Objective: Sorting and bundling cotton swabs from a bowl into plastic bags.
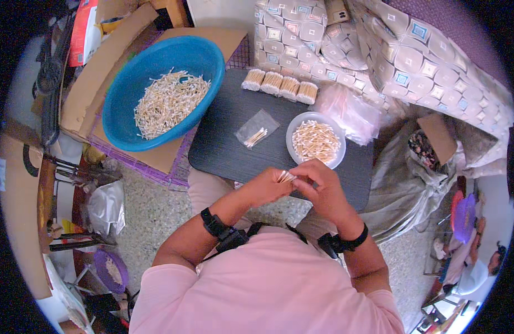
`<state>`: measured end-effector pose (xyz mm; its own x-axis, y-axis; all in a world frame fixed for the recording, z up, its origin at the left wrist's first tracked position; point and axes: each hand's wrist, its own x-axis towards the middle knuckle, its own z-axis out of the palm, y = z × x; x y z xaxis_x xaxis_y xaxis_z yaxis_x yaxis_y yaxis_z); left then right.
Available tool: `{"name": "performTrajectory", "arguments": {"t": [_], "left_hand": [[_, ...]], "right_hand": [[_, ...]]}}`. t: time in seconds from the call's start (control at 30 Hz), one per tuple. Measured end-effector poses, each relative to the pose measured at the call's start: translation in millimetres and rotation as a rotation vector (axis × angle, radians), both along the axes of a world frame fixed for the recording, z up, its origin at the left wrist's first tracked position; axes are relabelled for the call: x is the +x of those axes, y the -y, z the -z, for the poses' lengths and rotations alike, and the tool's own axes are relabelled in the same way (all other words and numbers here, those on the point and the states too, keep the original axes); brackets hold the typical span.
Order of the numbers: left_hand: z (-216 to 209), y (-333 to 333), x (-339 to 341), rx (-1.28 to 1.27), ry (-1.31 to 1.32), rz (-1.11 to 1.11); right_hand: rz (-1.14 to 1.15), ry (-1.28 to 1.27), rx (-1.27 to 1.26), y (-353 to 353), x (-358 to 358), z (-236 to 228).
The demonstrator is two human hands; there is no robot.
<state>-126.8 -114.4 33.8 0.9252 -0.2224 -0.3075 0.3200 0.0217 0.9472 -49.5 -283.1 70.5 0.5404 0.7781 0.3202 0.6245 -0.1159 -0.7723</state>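
A small bunch of cotton swabs (285,177) sticks up from my left hand (266,188), whose fingers are closed around it. My right hand (322,186) meets it from the right, thumb and fingers pinched together at the swabs; whether a swab is between them is too small to tell. Just beyond my hands, a white bowl (291,153) of loose swabs stands on the dark table (212,151). Left of the bowl lies a clear plastic bag (269,121) with a few swabs in it. Several packed bundles of swabs (280,84) form a row at the table's far edge.
A large blue basin (118,106) heaped with swabs rests on cardboard (173,158) over a purple rack at the left. Clear plastic bags (354,114) are piled right of the bowl. A patterned cloth (413,61) hangs behind. Another person (473,273) sits far right.
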Motion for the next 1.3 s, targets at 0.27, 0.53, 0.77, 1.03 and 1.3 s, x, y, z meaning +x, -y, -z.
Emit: {"name": "performTrajectory", "arguments": {"t": [0.27, 0.53, 0.77, 1.03, 1.3], "left_hand": [[22.3, -0.4, 3.6, 0.274, 0.093, 0.054], [16.2, 2.5, 1.6, 0.440, 0.065, 0.092], [49.7, -0.1, 1.9, 0.496, 0.088, 0.191], [19.9, -29.5, 18.5, 0.311, 0.112, 0.303], [32.7, -82.6, 51.7, 1.191, 0.593, -0.166]], "right_hand": [[0.036, -0.244, -0.142, 2.1, -6.7, -12.3], [-0.040, -0.176, -0.161, -1.3, -12.0, 10.4], [-0.042, -0.202, -0.128, -3.0, -11.5, 21.1], [0.128, -0.398, -0.104, 12.5, -0.9, 39.0], [0.169, -0.729, -0.027, 31.4, -5.5, 62.7]]}}
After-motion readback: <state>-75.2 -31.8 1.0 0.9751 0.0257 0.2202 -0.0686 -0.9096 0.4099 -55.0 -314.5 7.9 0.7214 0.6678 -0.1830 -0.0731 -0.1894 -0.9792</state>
